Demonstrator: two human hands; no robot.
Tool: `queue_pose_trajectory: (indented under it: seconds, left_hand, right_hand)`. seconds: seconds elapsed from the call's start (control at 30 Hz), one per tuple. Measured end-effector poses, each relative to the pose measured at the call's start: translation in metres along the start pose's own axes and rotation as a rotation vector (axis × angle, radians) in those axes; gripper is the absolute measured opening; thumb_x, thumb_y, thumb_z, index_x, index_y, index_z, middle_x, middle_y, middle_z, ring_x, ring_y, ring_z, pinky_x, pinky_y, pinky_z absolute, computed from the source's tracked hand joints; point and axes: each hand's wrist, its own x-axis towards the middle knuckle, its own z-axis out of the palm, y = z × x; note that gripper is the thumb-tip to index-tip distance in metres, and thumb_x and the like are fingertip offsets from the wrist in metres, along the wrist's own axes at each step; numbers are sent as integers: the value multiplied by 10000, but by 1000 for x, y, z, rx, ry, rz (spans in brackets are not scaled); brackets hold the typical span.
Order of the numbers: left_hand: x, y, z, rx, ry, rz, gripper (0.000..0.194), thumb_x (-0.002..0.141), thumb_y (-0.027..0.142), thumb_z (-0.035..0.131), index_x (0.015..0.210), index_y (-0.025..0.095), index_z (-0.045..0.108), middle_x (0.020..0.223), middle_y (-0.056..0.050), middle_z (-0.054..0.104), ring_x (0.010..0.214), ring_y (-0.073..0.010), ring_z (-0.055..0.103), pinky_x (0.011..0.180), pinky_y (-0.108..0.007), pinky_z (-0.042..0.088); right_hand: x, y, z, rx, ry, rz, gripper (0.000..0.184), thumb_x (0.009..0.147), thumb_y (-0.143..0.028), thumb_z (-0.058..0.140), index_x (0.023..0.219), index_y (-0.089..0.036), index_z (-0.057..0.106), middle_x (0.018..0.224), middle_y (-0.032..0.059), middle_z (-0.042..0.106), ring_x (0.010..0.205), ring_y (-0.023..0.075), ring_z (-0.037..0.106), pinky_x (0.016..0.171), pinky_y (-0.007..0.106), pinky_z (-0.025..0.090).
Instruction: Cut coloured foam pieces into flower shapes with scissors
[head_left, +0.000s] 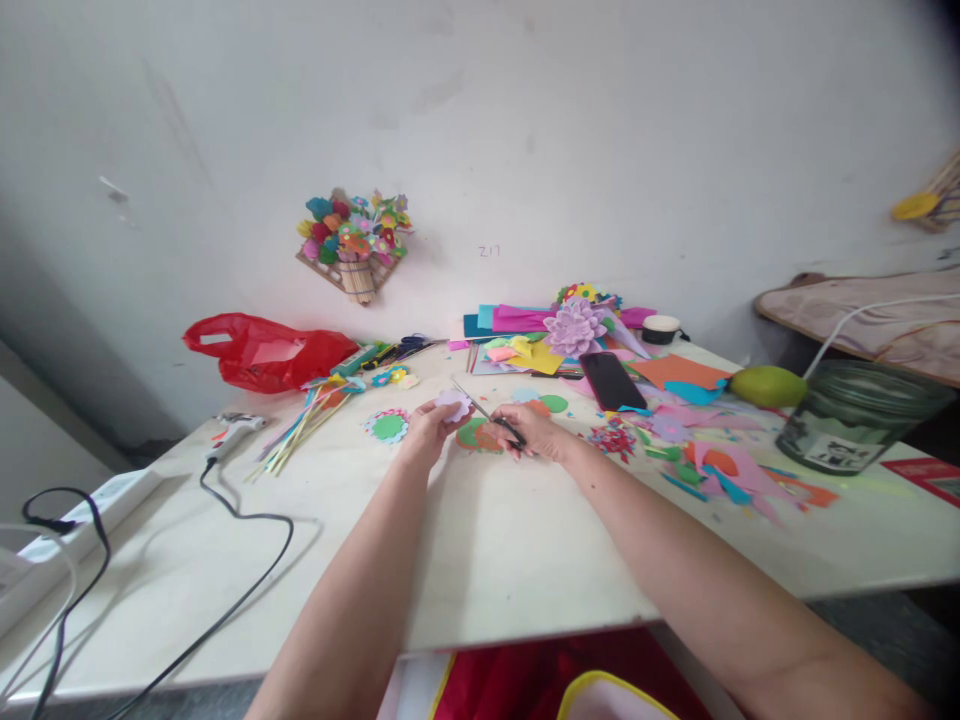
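My left hand (429, 428) pinches a pale lilac flower-shaped cutout (452, 404) above the table. A pair of scissors (507, 430) with dark handles is gripped in my right hand (534, 430), its blades pointing up and left to the edge of the cutout. Whether the blades touch it I cannot tell. Beneath and between the hands lie green and orange cutouts (477, 434). Left of my left hand is a green disc (389, 427) on a scalloped, light-coloured piece. Beyond my right hand lies another green disc (554, 403).
A corded glue gun (238, 432) and a power strip (97, 510) are at left, near thin sticks (300, 440) and a red plastic bag (274, 352). At right are a phone (612, 382), coloured scraps (724, 468) and a glass jar (855, 415). Coloured sheets (521, 318) lie against the wall.
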Motion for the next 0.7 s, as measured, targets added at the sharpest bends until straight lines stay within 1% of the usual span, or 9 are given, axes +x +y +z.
queue_pose_trajectory:
  seconds: [0.2, 0.43, 0.57, 0.7]
  left_hand:
    - [-1, 3, 1, -1, 23, 6, 149, 580, 120, 692, 726, 91, 694, 742, -85, 711, 726, -212, 685, 836, -376, 545]
    - [-1, 3, 1, 1, 26, 16, 168, 566, 128, 711, 729, 91, 691, 742, -89, 710, 714, -208, 681, 850, -390, 534]
    - [0, 2, -1, 14, 11, 14, 176, 560, 139, 719, 729, 94, 695, 741, -88, 711, 711, -208, 680, 844, -387, 534]
    - [1, 1, -2, 25, -1, 11, 184, 550, 152, 728, 724, 97, 700, 735, -81, 711, 711, -209, 681, 819, -367, 542]
  right_hand:
    - [-1, -4, 2, -2, -2, 11, 211, 734, -331, 619, 736, -156, 501, 436, -70, 465, 332, 59, 407, 301, 170, 246]
    - [-1, -6, 4, 8, 17, 62, 173, 741, -290, 607, 731, -160, 494, 410, -80, 435, 316, 58, 381, 295, 169, 235]
    - [1, -2, 3, 7, 0, 52, 213, 724, -324, 629, 734, -161, 492, 416, -79, 439, 324, 59, 391, 296, 168, 243]
    - [1, 3, 0, -2, -25, 11, 271, 730, -395, 624, 733, -161, 487, 454, -67, 476, 339, 51, 413, 296, 156, 245]
